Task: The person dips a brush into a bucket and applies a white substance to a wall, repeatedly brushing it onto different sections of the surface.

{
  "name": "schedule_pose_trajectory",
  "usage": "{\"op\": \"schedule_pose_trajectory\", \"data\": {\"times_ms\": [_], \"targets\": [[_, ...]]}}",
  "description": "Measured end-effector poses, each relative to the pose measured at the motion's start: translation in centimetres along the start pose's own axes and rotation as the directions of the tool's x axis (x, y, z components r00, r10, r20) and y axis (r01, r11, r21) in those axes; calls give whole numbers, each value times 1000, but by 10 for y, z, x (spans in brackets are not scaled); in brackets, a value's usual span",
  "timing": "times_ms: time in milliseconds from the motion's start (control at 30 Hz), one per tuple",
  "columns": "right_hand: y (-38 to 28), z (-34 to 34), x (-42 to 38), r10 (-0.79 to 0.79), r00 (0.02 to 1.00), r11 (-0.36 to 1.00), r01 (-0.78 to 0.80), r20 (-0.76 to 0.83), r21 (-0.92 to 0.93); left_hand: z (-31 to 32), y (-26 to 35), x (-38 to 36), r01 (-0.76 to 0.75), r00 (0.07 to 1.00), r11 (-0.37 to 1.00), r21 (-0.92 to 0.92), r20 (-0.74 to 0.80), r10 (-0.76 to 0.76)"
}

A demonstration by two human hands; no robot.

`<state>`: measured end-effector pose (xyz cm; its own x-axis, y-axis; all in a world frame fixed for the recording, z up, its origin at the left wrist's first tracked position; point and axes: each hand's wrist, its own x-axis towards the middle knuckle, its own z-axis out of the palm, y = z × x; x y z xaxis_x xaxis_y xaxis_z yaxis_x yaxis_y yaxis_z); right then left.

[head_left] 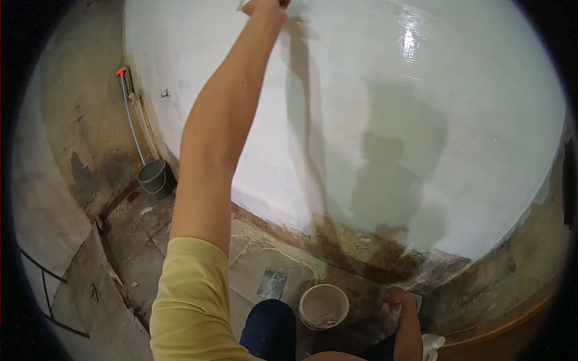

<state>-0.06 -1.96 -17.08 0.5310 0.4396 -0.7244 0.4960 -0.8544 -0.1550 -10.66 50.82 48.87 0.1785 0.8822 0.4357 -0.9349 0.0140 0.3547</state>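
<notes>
My left hand [265, 6] is raised high against the white-coated wall [343, 66], at the end of an outstretched arm in a yellow sleeve. The top edge of the view cuts it off; its fingers look closed, with a bit of something pale at one side and something dark at the other. Low on the right, my right hand [401, 298] is curled beside my knee, near the foot of the wall. A pale flat edge [418, 301] shows just behind it; what the fingers hold I cannot make out. Left of this hand stands a white bucket [324, 307] with some pale material inside.
A flat grey plate [272, 284] lies on the floor by my knee [270, 328]. At the left corner stand a dark bucket [155, 178] and a blue pole with an orange end [129, 114]. A white plastic container [431, 347] sits at lower right. The wall's base is rough and stained.
</notes>
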Motion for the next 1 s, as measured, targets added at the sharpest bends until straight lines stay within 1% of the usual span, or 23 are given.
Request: {"op": "schedule_pose_trajectory", "data": {"times_ms": [67,100,133,167,200,267,300,333,367,400,467,500,533,600,633,700,733,767,800,867,933,1000], "targets": [[-5,0,-3,-5,999,999,7,-49,47,-4,-6,25,30,997,987,-157,70,-19],[-13,-5,-9,-5,999,999,8,-49,47,-5,-9,19,22,989,986,-167,148,3],[-23,-13,-18,6,1000,1000,-6,-9,-1,-3,-9,4,21,989,986,-165,148,4],[-28,-16,-24,21,999,999,-19,30,-51,3,-11,-14,112,987,982,-152,134,-92],[-25,-12,-18,20,999,999,-18,31,-51,9,-14,-32,202,975,969,-141,118,-186],[-17,-2,-9,35,998,989,-26,-61,143,22,-30,-62,237,969,961,-145,110,-222],[-15,2,-10,37,998,989,-28,-59,142,27,-44,-74,264,960,948,-178,142,-241],[-21,0,-21,-35,989,978,63,-142,197,33,-57,-86,290,950,934,-210,176,-256],[-23,-1,-28,-102,968,957,158,-228,242,38,-60,-106,314,936,938,-145,214,-280],[-17,3,-20,-102,968,958,158,-231,240,43,-61,-130,333,919,939,-79,250,-305],[-5,11,2,-107,969,981,140,-225,137,70,-78,-170,305,948,911,-279,180,-262],[-3,11,8,-111,968,986,136,-224,101,81,-90,-189,303,949,919,-251,163,-268],[-3,11,5,-97,976,984,123,-195,129,86,-96,-205,302,951,927,-224,143,-275],[-8,6,-11,-84,983,983,109,-164,151,81,-69,-255,444,878,861,-247,313,-362],[-18,0,-28,-90,984,978,117,-154,175,80,-63,-265,441,880,862,-249,311,-360],[-16,0,-28,-92,985,973,120,-143,199,78,-58,-275,435,871,866,-247,359,-335],[-9,3,-19,-90,986,981,113,-142,160,80,-72,-255,437,871,864,-249,358,-338],[-1,7,-11,-87,986,987,105,-141,122,81,-84,-226,243,935,958,-154,300,-189],[2,8,-10,-84,987,987,102,-139,124,82,-96,-208,37,965,998,-43,261,-25],[-8,-2,-21,-46,995,994,55,-93,98,56,-42,-199,171,957,984,-55,246,-152],[-22,-12,-38,-25,995,992,36,-94,123,44,-50,-126,-26,957,999,46,289,11],[-24,-9,-36,-1,995,988,16,-95,155,29,-35,-88,5,983,999,-34,181,2]]}}
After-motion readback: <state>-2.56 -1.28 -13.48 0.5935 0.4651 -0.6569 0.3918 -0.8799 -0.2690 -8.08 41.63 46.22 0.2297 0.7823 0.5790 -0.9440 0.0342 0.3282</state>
